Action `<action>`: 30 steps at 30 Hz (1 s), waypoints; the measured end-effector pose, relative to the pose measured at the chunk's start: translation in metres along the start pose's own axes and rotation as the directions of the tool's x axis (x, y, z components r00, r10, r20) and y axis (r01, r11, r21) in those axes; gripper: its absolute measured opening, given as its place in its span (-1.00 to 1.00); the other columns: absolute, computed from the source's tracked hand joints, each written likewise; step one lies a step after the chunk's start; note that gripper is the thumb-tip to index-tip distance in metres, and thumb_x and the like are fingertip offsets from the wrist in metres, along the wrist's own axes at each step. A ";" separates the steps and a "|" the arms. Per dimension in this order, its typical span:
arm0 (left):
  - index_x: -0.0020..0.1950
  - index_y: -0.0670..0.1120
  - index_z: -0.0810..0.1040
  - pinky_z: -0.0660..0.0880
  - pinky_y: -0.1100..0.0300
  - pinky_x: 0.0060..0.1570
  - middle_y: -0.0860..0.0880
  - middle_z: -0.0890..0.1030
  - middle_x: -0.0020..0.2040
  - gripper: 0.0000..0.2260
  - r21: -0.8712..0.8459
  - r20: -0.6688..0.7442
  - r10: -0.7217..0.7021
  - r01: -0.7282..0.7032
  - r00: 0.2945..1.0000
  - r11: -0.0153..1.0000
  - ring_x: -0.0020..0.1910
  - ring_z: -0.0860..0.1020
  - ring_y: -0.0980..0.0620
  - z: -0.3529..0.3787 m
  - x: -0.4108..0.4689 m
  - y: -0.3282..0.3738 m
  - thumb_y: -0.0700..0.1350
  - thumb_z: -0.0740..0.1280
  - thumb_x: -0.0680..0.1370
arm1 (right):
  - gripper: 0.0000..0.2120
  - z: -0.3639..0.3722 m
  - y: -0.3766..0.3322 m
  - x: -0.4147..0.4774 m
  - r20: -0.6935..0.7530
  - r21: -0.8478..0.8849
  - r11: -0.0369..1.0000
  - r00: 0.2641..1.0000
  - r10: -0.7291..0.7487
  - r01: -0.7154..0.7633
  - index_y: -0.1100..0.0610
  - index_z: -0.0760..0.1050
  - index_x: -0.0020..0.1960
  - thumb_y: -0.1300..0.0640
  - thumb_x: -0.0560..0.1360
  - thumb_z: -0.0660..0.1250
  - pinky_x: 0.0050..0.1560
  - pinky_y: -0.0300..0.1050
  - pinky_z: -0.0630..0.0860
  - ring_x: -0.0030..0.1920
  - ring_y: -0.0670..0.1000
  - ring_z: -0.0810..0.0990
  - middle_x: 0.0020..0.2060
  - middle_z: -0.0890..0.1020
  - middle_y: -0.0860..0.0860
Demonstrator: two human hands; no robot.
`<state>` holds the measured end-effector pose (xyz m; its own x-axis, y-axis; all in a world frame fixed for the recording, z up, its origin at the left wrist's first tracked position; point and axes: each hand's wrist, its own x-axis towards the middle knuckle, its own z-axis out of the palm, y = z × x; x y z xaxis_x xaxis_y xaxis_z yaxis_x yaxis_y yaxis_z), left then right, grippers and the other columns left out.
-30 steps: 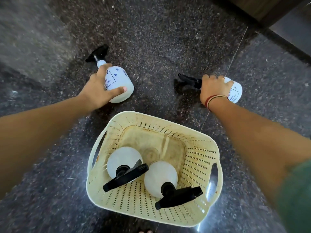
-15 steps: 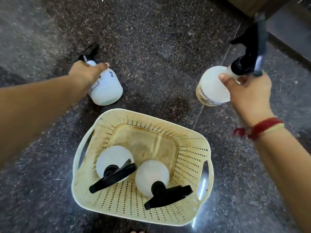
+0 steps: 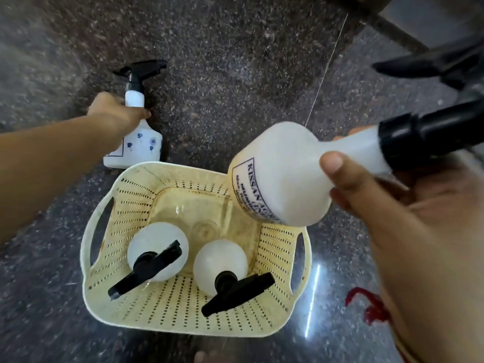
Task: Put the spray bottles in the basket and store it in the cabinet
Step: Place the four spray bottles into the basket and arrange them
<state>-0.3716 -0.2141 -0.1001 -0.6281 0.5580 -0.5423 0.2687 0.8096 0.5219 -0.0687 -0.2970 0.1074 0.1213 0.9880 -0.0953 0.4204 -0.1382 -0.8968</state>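
Observation:
A cream perforated basket [image 3: 167,315] sits on the dark speckled floor. Two white spray bottles with black trigger heads stand inside it, one on the left [image 3: 157,250] and one on the right [image 3: 220,263]. My right hand [image 3: 408,231] grips a third white bottle [image 3: 285,174] by its neck, tilted, its base over the basket's far right rim. My left hand [image 3: 117,113] holds a flower-printed white bottle [image 3: 138,150] by the shoulder, upright just beyond the basket's far left corner.
Dark polished granite floor [image 3: 235,74] surrounds the basket. A dark wooden base edge [image 3: 387,24] runs across the top right corner. A red thread [image 3: 369,307] hangs at my right wrist. A toe tip [image 3: 207,357] shows at the bottom edge.
My right hand has brought its bottle down and left, close over the basket's right rim. My left hand has stood the flower-printed bottle upright and drawn it nearer the basket.

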 end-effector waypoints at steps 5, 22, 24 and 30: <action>0.11 -0.17 0.56 0.38 0.10 -0.20 -0.11 0.53 -0.11 -0.63 0.030 -0.001 0.064 -0.064 0.998 0.998 -0.25 0.48 -0.07 0.004 -0.002 -0.015 0.09 0.41 0.47 | -0.64 0.007 0.025 -0.019 -0.130 -0.012 0.999 0.990 0.049 -0.051 -0.01 0.61 -0.10 -0.21 0.24 0.55 -0.13 -0.07 0.65 -0.15 -0.02 0.72 -0.19 0.72 -0.08; 0.13 -0.18 0.38 0.40 0.13 0.09 -0.13 0.53 0.07 -0.75 -0.271 -0.291 0.130 -0.212 0.948 0.939 0.05 0.50 -0.06 -0.058 -0.113 -0.013 -0.02 0.25 0.60 | -0.69 0.026 0.081 -0.069 -0.125 -0.180 0.978 0.989 0.084 -0.106 -0.31 0.50 0.00 -0.35 0.32 0.44 -0.17 -0.43 0.55 -0.13 -0.32 0.65 -0.13 0.66 -0.37; 0.26 -0.17 0.38 0.38 0.19 0.13 -0.06 0.54 0.15 -0.70 -0.297 -0.278 0.175 -0.257 0.944 0.920 0.12 0.50 0.01 -0.073 -0.127 -0.007 -0.05 0.24 0.59 | -0.75 0.019 0.046 -0.066 -0.194 -0.082 0.993 0.979 0.069 -0.086 -0.31 0.52 -0.10 -0.27 0.29 0.50 -0.12 -0.42 0.54 -0.14 -0.33 0.63 -0.21 0.64 -0.39; 0.24 -0.02 0.38 0.35 0.29 0.11 0.20 0.48 0.02 -0.77 -0.324 -0.256 0.318 -0.391 0.913 0.861 0.04 0.46 0.18 -0.105 -0.163 0.008 -0.10 0.25 0.58 | -0.69 0.022 0.038 -0.071 -0.144 -0.079 0.982 0.976 0.160 -0.173 0.09 0.55 0.06 0.08 0.38 0.54 -0.07 -0.42 0.48 -0.19 -0.43 0.56 -0.21 0.58 -0.29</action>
<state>-0.3440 -0.3175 0.0618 -0.6747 0.7204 -0.1609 0.2401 0.4203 0.8751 -0.0811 -0.3706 0.0703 0.3157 0.9327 -0.1743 0.4630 -0.3117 -0.8297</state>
